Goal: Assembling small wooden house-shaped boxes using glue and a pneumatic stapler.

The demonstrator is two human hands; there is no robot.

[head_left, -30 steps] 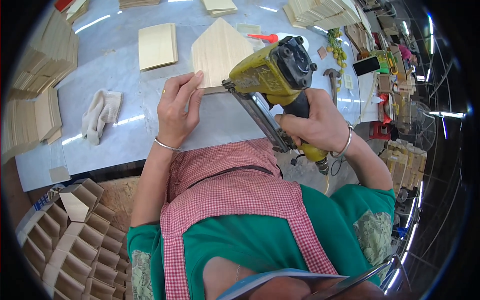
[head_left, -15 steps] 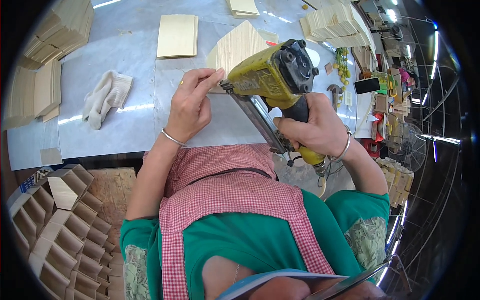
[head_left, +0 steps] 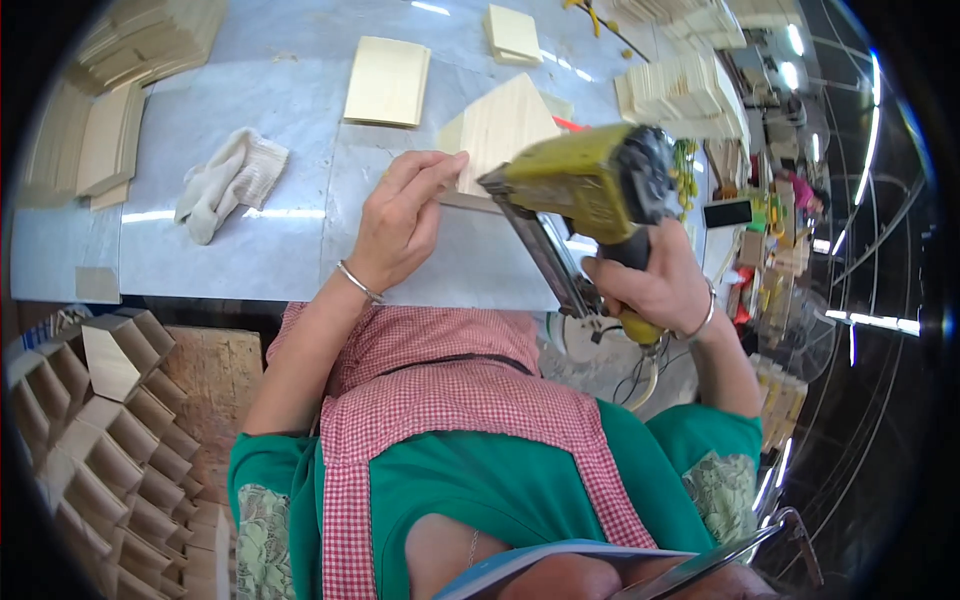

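Observation:
A pale wooden piece with a pointed top point(head_left: 505, 125) lies on the table in front of me. At its left lower edge my left hand point(head_left: 405, 215) has thumb and fingers pinched together, apparently gripping the wood; the exact contact is partly hidden by the fingers. My right hand point(head_left: 660, 285) is wrapped round the handle of a yellow and black nail gun point(head_left: 575, 185). The gun's nose points left toward the wood's lower right side, and its metal magazine slants down toward me. The nose looks slightly apart from my left fingertips.
A whitish knitted glove point(head_left: 232, 185) lies on the metal table point(head_left: 230, 270). Flat boards point(head_left: 388, 80) lie behind, and stacks of boards stand left point(head_left: 108, 145) and right point(head_left: 680, 95). Folded wooden boxes point(head_left: 120, 440) pile up low on the left. A hose point(head_left: 648, 385) hangs from the gun.
The nail gun in my right hand has moved right, away from my left fingertips and the wood's left corner. My left hand stays at the wood's edge. The whole view has shifted slightly.

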